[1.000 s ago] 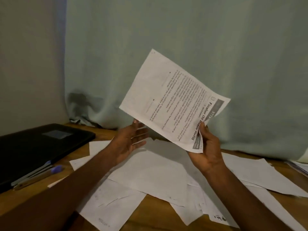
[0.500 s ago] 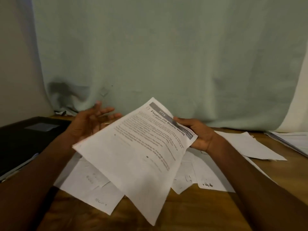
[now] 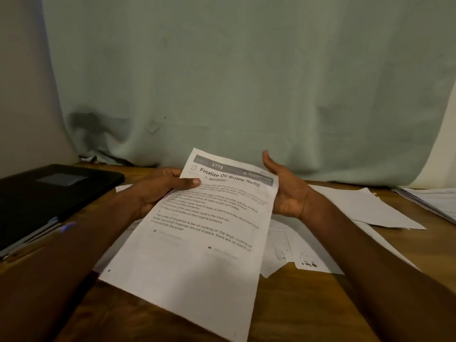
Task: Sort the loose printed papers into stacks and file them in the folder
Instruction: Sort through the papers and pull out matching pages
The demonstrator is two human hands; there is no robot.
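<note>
**One sheet in hand, the rest loose on the desk**

While both forearms reach forward over the wooden desk [image 3: 283, 304], one printed sheet [image 3: 197, 243], headed "Finalize Oil Bottle Refill", hangs above several scattered papers [image 3: 365, 208]. The left hand [image 3: 158, 191] pinches its upper left edge, thumb on top. The right hand [image 3: 286, 191] is spread wide, palm against the sheet's right edge. One black folder [image 3: 49, 191] lies at left.
</note>
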